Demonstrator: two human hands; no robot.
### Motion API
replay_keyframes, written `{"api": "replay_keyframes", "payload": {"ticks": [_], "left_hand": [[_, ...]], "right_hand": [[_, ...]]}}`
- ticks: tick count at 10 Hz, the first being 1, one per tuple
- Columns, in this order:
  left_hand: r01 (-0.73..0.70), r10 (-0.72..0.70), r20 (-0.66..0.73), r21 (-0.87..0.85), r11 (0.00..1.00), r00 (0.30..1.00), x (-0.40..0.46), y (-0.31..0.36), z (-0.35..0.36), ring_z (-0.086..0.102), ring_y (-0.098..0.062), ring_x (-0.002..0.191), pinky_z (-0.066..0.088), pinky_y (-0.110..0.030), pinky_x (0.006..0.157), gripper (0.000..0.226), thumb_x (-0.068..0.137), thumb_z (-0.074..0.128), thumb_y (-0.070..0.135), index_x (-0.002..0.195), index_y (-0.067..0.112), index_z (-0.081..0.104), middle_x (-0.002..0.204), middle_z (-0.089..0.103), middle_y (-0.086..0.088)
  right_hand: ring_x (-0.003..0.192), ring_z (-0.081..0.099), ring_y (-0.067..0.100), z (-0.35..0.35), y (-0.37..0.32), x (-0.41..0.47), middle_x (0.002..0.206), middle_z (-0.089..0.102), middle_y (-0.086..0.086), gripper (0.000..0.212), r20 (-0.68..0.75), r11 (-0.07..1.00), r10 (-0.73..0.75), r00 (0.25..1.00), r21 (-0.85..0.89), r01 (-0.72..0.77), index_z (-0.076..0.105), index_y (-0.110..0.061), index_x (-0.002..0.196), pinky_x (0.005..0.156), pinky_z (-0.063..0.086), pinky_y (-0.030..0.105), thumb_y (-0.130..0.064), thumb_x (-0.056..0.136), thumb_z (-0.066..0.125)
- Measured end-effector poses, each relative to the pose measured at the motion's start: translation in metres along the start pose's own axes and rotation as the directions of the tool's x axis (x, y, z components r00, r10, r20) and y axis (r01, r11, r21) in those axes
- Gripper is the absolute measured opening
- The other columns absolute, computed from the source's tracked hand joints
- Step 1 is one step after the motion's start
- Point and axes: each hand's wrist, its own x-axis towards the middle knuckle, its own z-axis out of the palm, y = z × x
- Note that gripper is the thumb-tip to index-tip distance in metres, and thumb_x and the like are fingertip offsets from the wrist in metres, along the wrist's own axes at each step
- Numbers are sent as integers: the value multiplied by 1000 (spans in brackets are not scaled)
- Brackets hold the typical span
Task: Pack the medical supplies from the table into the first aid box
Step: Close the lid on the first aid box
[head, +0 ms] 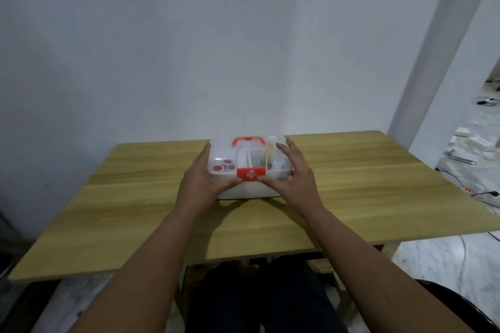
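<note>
Left hand (201, 177) cups the box (249, 167) at its left end, thumb by the red latch (251, 173); fingers curled on the lid edge. Box sits mid-counter (378, 184), lid down, supplies visible inside through the clear top; red rolls at left. Right hand (290, 174) mirrors it on the right end, fingers spread, thumb at the latch. No loose supplies on counter. Likely the closing step; next calls for pressing the latch shut evenly.

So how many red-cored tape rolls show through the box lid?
2: one tape roll at the box's front-left corner, another just right of it. More may be hidden.
</note>
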Motion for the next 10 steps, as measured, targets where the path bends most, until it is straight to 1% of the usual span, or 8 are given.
{"api": "replay_keyframes", "payload": {"ticks": [1,3,4,5,6,8,9,10], "left_hand": [[11,-11,-8,4,1000,1000,20,-16,6,64,-2,110,60,-39,87,103,56,89,58,146,42,41,125,66,18],[97,-97,5,-130,987,995,78,-48,28,64,-16,119,61,-46,85,122,53,99,37,150,58,28,136,60,20],[95,-98,-23,-112,989,995,114,-59,39,62,-15,122,59,-47,91,123,55,98,39,153,53,26,142,58,15],[29,-28,-48,29,999,998,144,-67,45,58,-12,124,56,-44,97,117,64,93,42,158,38,23,148,54,10],[6,-2,-76,47,999,997,164,-74,51,58,-10,124,58,-43,96,116,64,93,43,158,37,24,148,53,10],[0,4,-91,42,999,996,166,-74,55,51,-1,117,56,-29,92,110,68,92,34,157,35,27,144,51,15],[3,0,-56,56,998,998,167,-63,51,53,-3,113,51,-24,87,105,68,93,26,153,32,31,130,50,21],[89,-88,36,-15,996,995,162,-44,46,56,-20,127,57,-39,93,111,59,97,27,147,34,29,138,51,8]], "right_hand": [[150,31,10,4,9,12,167,27,-13,90,37,999,33,999,8,-34,45,-35,148,119,39,43,-50,70,89],[151,27,8,22,39,61,167,17,-26,92,61,998,55,997,-25,-54,37,-45,149,117,42,45,-43,73,89],[151,28,9,34,56,91,167,17,-23,91,61,998,54,997,-20,-53,38,-44,148,116,44,47,-41,73,89],[151,28,7,45,73,116,167,19,-22,90,50,998,58,997,-2,-58,39,-42,148,116,44,47,-39,74,89],[150,30,9,54,87,135,167,18,-22,90,53,998,56,997,14,-57,39,-41,148,113,47,49,-40,73,89],[152,29,10,60,96,141,169,21,-13,92,39,1000,11,999,-19,-10,40,-31,150,116,42,40,-42,74,89],[150,32,13,56,90,142,169,19,-12,95,67,997,48,997,-56,-44,38,-32,150,111,42,31,-43,72,90],[150,32,19,47,73,136,170,15,-12,109,152,991,127,980,-70,-118,29,-39,153,111,45,38,-50,65,93]]}}
